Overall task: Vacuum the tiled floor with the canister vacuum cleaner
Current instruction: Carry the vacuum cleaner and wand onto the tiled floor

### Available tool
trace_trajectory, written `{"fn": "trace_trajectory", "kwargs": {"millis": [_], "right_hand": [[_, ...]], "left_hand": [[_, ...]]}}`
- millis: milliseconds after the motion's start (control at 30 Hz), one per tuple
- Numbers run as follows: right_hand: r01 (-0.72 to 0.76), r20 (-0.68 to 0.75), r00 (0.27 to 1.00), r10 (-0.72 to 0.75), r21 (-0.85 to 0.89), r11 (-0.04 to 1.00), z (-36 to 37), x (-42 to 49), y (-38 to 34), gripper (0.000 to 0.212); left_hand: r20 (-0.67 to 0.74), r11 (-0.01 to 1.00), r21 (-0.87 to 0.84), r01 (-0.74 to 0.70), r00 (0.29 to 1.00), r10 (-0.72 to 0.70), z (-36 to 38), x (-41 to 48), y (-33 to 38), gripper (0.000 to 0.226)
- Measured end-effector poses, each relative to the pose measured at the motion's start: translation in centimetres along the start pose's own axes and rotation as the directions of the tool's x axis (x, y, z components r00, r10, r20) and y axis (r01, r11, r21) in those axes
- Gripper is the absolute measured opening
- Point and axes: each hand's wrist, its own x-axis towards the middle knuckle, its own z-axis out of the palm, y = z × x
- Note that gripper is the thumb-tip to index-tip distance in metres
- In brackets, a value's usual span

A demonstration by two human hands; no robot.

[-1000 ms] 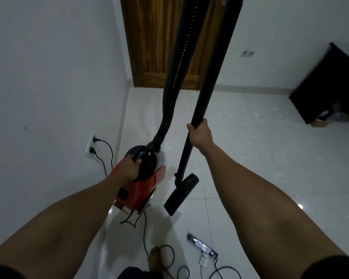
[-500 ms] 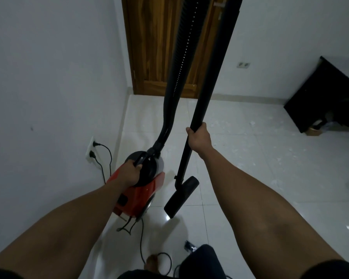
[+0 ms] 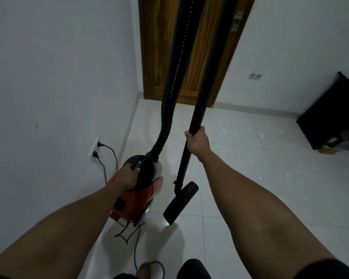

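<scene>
Two hands engaged: left hand (image 3: 127,177) fingers wrapped round carry handle (image 3: 138,163) of red canister vacuum (image 3: 136,204); right hand (image 3: 197,140) fist closed on black wand (image 3: 191,141), floor nozzle (image 3: 180,202) below fingers.

The glossy white tiled floor (image 3: 250,178) is being seen spreading from the left wall to a closed brown wooden door (image 3: 161,47), and small pale specks are being shown scattered across its far tiles. A thin black power cord (image 3: 136,244) is being seen lying in loose loops on the near tiles, close to a bare foot (image 3: 145,269). A flat black panel (image 3: 330,115) is being seen resting on the floor at the right, tilted, with a small cardboard box (image 3: 328,148) just beside it.
</scene>
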Motion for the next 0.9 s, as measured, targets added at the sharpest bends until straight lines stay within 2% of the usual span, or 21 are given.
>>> {"fn": "trace_trajectory", "kwargs": {"millis": [233, 367, 567, 900], "right_hand": [[-0.016, 0.066, 0.998, 0.014, 0.03, 0.999, -2.4, 2.0, 3.7, 0.047], [-0.025, 0.115, 0.993, 0.017, 0.066, 0.997, -5.1, 3.2, 6.8, 0.046], [0.02, 0.214, 0.976, -0.028, 0.039, 0.999, -8.8, 6.0, 11.0, 0.045], [0.077, 0.312, 0.948, -0.059, -0.046, 0.996, -9.0, 8.4, 16.1, 0.048]], "left_hand": [[-0.036, 0.995, -0.069, 0.072, 0.997, -0.075, 2.7, -1.6, 2.0, 0.039], [-0.085, 0.991, -0.044, 0.124, 0.988, -0.127, 5.5, -3.1, 4.2, 0.038], [-0.14, 0.976, -0.058, 0.211, 0.966, -0.217, 10.3, -5.4, 6.5, 0.039], [-0.118, 0.945, -0.166, 0.282, 0.946, -0.303, 19.7, -9.3, 6.9, 0.036]]}}
